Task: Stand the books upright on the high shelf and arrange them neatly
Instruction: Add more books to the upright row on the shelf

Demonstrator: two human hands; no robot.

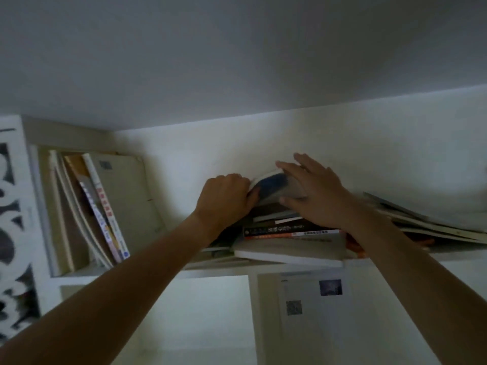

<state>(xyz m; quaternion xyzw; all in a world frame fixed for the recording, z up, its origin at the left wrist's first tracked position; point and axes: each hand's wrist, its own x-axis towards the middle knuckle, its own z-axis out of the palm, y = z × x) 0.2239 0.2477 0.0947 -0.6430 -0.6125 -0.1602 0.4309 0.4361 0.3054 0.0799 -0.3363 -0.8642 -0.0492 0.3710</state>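
On the high white shelf a pile of books lies flat in the middle. A blue-and-white book on top of it is tilted up. My left hand grips that book's left edge, and my right hand lies flat against its right side, fingers spread. At the shelf's left end several books stand leaning to the left, against a large pale book. More thin books lie slanted at the right end.
The white wall rises just behind the shelf and the ceiling is close above. A patterned black-and-white panel closes off the left. Under the shelf a printed sheet with a QR code hangs on a white partition.
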